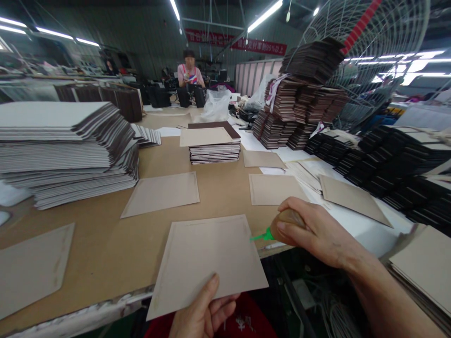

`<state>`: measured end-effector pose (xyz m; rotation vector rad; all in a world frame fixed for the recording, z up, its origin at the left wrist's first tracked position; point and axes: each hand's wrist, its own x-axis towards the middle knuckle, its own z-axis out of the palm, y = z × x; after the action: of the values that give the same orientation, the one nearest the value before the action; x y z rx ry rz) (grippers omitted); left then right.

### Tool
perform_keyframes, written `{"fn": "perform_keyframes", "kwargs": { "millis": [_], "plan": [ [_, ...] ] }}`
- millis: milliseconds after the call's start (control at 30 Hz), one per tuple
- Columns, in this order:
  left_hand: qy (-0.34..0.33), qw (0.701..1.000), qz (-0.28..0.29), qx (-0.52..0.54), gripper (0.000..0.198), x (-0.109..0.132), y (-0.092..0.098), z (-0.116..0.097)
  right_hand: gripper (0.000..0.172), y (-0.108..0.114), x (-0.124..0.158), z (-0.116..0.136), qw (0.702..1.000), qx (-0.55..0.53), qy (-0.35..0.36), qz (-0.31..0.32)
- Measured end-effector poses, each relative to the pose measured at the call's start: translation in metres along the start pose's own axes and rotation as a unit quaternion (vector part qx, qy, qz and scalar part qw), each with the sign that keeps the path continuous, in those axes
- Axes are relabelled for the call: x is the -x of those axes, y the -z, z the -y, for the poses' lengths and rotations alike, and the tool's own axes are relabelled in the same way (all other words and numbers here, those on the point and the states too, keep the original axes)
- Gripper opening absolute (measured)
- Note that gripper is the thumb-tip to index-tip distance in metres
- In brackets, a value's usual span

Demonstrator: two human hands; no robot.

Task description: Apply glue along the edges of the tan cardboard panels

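Workbench [88,244], left fingers [211,293] pinching card [207,263], right fingers [294,206] wrapping glue bottle [278,231]

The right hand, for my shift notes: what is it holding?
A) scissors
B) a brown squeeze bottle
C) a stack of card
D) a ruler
B: the right hand grips a brown squeeze bottle, its green nozzle pointing toward the card in the left hand.

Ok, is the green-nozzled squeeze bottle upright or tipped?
Tipped: the right hand holds the squeeze bottle nearly sideways, green nozzle pointing left.
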<state>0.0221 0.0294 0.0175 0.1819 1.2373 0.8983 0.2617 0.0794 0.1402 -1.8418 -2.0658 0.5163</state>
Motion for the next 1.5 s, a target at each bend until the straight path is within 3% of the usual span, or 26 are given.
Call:
{"fn": "perform_keyframes", "kwargs": {
  "millis": [167, 467, 733, 1000, 1500],
  "plan": [
    [0.002, 1.0, 0.002, 0.0, 0.041, 0.001, -0.001, -0.001, 0.015, -0.003, -0.01, -0.002, 1.0, 0.005, 0.008, -0.01],
    [-0.006, 1.0, -0.001, 0.007, 0.042, 0.001, -0.002, 0.0, 0.011, 0.007, 0.014, 0.0, 0.997, -0.025, 0.015, 0.065],
    [-0.009, 1.0, -0.017, -0.002, 0.034, 0.0, -0.002, 0.002, 0.02, -0.003, -0.004, 0.003, 1.0, 0.023, -0.001, -0.014],
    [-0.01, 1.0, -0.018, 0.013, 0.037, 0.0, -0.002, 0.002, 0.011, 0.009, 0.012, 0.004, 0.998, 0.005, 0.019, 0.065],
    [-0.005, 1.0, 0.008, 0.017, 0.029, -0.005, 0.006, 0.005, 0.016, 0.014, 0.042, 0.009, 0.994, -0.031, 0.017, 0.102]
  ]
}}
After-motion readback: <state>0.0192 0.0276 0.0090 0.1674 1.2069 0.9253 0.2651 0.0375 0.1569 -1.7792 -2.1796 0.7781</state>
